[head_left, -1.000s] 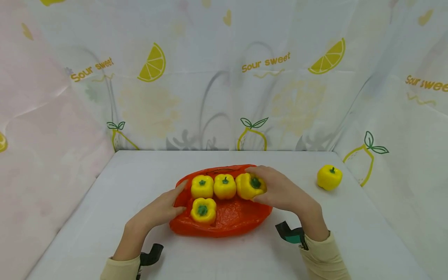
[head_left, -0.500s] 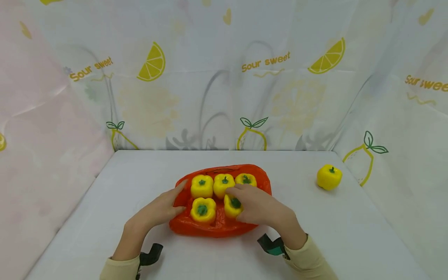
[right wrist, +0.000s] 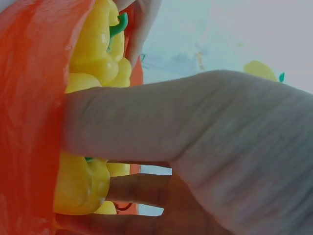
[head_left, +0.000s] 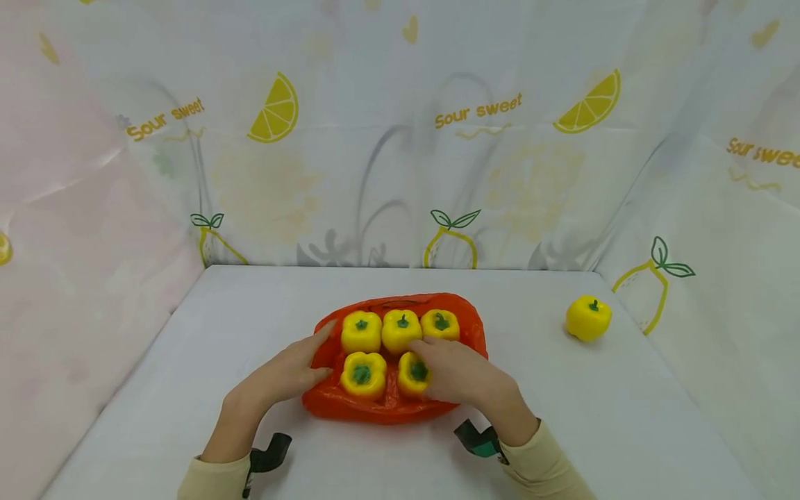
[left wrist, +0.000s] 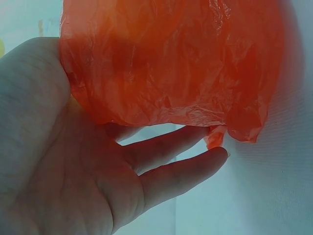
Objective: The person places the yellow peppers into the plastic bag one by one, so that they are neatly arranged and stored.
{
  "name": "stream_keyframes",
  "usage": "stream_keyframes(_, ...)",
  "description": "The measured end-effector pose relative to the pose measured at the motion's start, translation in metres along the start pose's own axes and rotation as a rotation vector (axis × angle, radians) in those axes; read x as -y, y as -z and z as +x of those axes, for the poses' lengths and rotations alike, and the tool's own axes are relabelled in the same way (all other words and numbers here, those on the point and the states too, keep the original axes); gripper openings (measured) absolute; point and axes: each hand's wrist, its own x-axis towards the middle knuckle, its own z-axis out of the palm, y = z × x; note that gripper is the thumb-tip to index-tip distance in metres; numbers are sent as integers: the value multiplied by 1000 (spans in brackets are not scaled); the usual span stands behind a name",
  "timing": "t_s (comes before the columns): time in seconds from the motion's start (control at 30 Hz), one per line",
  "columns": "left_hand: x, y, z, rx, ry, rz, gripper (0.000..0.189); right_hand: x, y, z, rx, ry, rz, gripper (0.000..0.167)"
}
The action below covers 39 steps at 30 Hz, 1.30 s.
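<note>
A red plastic bag (head_left: 394,414) lies mouth-up at the middle of the table, its sides spread like a basin. Several yellow bell peppers (head_left: 361,332) sit inside, a row at the back and two at the front. My left hand (head_left: 281,375) holds the bag's left side, its thumb and fingertips over the rim. In the left wrist view, red film (left wrist: 166,63) hides part of that hand. Reaching into the front right of the bag, my right hand (head_left: 459,371) grips a bell pepper (head_left: 409,383), covering its right side.
Another yellow bell pepper (head_left: 588,319) stands alone on the white table (head_left: 625,410) at the back right. A lemon-printed cloth (head_left: 350,173) hangs behind the table and along both sides.
My right hand has carried a bell pepper from over the bag's back right down to its front right, uncovering the back-right pepper. The left hand keeps its place on the bag.
</note>
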Motion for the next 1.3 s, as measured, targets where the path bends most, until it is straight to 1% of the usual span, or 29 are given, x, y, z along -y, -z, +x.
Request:
stream_keyframes(0.07,0,0,0,0,-2,0,81,0,1,0,-2,-2,2,41)
stream_keyframes(0.13,-1,1,0,-1,-1,3,81,1,1,1,-2,-1,11,42)
stream_keyframes(0.27,-1,1,0,1,1,6,81,3,-1,4,-11,4,32,49)
stream_keyframes(0.43,-1,0,1,1,1,1,81,4,-2,6,-38,1,25,55)
stream_keyframes(0.5,-1,0,1,2,-2,3,81,3,0,4,-38,-6,31,58)
stream_keyframes(0.6,-1,0,1,2,-9,8,81,-2,6,0,-36,-21,72,59)
stream_keyframes(0.73,-1,0,0,3,-16,9,81,-16,17,-5,-70,-47,153,62)
stream_keyframes(0.9,0,0,-1,5,0,8,81,-38,30,-10,-124,-87,237,67)
stream_keyframes(1.1,0,-1,-1,5,3,9,81,-65,42,-17,-182,-74,261,62)
stream_keyframes(1.23,-1,-1,-1,1,-6,15,81,-86,49,-21,-251,-86,278,59)
stream_keyframes(1.3,-2,-1,0,-1,-12,17,80,-98,51,-23,-293,-107,282,60)
